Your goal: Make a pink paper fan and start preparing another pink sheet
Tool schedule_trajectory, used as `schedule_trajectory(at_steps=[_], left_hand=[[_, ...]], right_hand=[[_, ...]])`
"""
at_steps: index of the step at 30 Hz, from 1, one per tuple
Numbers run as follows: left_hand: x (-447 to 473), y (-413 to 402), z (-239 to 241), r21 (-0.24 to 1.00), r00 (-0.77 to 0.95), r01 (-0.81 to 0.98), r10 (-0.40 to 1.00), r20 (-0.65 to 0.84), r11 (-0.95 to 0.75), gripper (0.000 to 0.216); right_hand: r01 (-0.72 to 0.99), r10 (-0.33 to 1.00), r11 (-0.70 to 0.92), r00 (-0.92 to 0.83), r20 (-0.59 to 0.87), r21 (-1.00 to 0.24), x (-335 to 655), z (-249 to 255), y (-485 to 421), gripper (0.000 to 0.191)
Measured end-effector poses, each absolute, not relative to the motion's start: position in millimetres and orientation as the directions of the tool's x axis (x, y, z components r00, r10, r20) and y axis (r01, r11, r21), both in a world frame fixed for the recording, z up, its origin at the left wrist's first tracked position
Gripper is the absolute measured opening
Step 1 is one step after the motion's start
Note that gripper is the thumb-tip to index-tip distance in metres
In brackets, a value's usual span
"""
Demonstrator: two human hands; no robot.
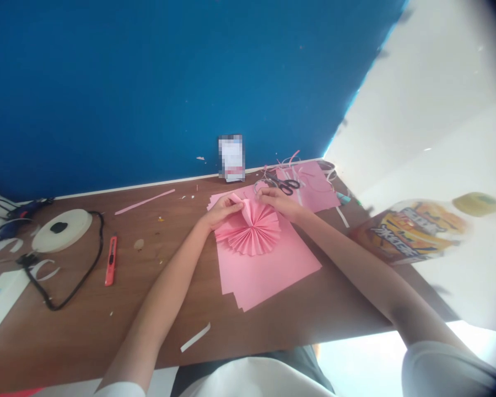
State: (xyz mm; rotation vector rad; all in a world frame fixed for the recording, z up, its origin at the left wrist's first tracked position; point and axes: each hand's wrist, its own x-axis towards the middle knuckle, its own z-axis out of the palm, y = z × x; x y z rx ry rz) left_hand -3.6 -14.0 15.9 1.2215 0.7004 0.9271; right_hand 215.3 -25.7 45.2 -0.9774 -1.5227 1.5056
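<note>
Fan (251, 234) lies between left hand (221, 212) and right hand (278, 201).

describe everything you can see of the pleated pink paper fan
The pleated pink paper fan is thin pink paper folded into narrow accordion pleats that spread from a central point into a rounded shape. It lies on a stack of flat pink paper sheets on the brown table. The left hand and the right hand pinch its upper edge, where one folded flap stands up.
</note>
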Motion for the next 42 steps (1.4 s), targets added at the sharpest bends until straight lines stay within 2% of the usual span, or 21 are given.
schedule_trajectory(at_steps=[5,9,15,32,42], left_hand=[[1.4,-15.0,20.0,0.991,0.513,-0.131,0.855,0.072,-0.005,0.031],[3.2,-17.1,22.5,0.993,0.512,-0.121,0.856,0.069,-0.008,0.038],[1.1,-17.4,21.7,0.984,0.485,-0.171,0.865,0.126,-0.047,0.028],[-3.7,-16.0,22.6,0.957,0.562,-0.273,0.824,0.075,0.099,0.030],[-5.8,-11.7,15.3,0.953,0.549,-0.289,0.831,0.089,0.089,0.029]], right_hand=[[0.031,0.908,0.084,-0.415,0.064,-0.996,209.0,46.3,-28.9,0.030],[0.085,0.878,0.075,-0.478,0.025,-0.994,205.9,46.0,-30.2,0.033],[0.057,0.889,0.040,-0.458,0.010,-0.998,206.6,42.2,-29.0,0.027],[0.024,0.884,0.034,-0.467,0.019,-0.999,207.0,42.7,-30.3,0.025],[0.004,0.884,0.101,-0.458,0.088,-0.995,210.1,39.5,-25.7,0.023]])
